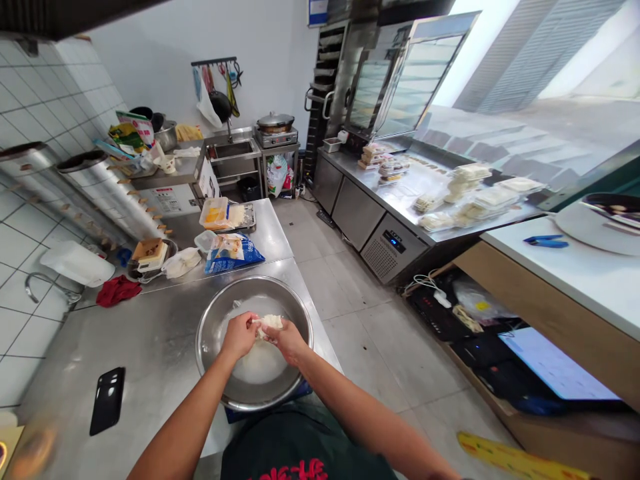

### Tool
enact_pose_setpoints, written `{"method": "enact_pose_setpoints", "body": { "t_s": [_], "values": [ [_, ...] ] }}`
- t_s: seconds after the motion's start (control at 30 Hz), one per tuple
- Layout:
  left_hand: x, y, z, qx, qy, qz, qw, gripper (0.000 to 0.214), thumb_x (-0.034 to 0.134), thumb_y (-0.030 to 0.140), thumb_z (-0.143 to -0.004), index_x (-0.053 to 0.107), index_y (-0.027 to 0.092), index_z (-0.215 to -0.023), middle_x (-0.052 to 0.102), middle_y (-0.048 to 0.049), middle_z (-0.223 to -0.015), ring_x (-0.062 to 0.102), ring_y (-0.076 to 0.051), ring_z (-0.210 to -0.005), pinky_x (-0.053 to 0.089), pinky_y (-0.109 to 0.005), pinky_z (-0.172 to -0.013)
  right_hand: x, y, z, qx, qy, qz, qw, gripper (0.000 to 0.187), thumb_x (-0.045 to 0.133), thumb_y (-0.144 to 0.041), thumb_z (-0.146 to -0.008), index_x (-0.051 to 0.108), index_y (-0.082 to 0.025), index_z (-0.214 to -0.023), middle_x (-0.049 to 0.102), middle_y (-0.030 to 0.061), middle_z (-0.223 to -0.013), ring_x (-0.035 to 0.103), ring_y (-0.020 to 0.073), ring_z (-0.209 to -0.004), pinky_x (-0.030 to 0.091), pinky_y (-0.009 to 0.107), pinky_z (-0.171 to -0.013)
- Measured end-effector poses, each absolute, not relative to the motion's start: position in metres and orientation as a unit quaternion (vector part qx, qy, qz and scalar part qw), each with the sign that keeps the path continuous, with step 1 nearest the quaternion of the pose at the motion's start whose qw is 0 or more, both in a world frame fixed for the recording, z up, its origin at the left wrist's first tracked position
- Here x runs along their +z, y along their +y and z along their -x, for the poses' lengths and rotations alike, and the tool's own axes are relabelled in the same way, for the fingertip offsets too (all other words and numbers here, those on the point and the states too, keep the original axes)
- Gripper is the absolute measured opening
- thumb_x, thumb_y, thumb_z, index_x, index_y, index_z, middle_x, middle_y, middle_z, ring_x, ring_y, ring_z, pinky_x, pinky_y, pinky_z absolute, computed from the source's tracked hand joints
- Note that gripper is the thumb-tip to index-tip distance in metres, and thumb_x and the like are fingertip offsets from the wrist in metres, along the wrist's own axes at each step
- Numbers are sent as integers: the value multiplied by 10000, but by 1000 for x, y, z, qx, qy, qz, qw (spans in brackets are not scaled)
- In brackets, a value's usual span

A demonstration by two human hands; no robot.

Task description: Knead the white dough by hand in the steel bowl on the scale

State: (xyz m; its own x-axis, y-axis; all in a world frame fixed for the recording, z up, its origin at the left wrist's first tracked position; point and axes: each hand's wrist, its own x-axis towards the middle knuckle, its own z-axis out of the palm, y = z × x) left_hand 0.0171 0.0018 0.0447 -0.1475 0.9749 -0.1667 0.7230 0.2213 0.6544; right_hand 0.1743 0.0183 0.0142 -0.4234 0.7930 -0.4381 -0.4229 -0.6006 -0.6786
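Over the steel bowl (pixel 211 333), the left hand (pixel 241 335) and right hand (pixel 292 342) curl nearly closed on a pale lump (pixel 271 323) (dough, perhaps); working low should limit spills.

A black smartphone (pixel 107 401) lies on the steel worktop (pixel 160 340), a crumpled red cloth (pixel 118 291) near the tiled wall (pixel 17 310). A lidded round pan (pixel 276 121) sits beside the sink (pixel 233 150); a blue-handled tool (pixel 547 242) rests on a white counter (pixel 580 273).

Head-worn view, facing forward and down, near the metal bowl (pixel 212 337)
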Motion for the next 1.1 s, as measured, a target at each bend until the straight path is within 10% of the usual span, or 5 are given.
{"method": "enact_pose_setpoints", "body": {
  "t_s": [0.33,0.63,0.9,1.1],
  "values": [
    [8,-12,30,-49,784,-584,203,288,467,125,-880,705,142,-1040,710,-180,-1141,676,-277,-1055,468,-371,-914,24,21,-182,825,-177,393,366,454,930,-351,-542,717,-179,-905,745,50,-984,650,151,-845,474,254,-701],
    [36,-3,-14,288,668,-520,447,330,597,408,-883,666,204,-1132,762,-74,-1014,718,-178,-842,560,-278,-727,19,19,-168,834,-161,338,404,442,915,-362,-554,712,-157,-889,745,51,-929,670,175,-873,503,293,-822],
    [29,1,-2,213,768,-527,295,180,542,274,-905,698,208,-966,760,-44,-875,688,-150,-758,481,-256,-720,17,14,-166,804,-193,391,404,457,920,-348,-498,699,-148,-844,734,48,-866,647,165,-783,491,287,-746],
    [12,-12,29,-30,809,-561,171,272,563,161,-851,654,155,-1107,701,-178,-1153,682,-283,-1019,457,-362,-869,23,15,-178,811,-160,408,389,476,942,-344,-516,707,-186,-899,738,39,-976,654,172,-874,503,299,-764]
  ]
}}
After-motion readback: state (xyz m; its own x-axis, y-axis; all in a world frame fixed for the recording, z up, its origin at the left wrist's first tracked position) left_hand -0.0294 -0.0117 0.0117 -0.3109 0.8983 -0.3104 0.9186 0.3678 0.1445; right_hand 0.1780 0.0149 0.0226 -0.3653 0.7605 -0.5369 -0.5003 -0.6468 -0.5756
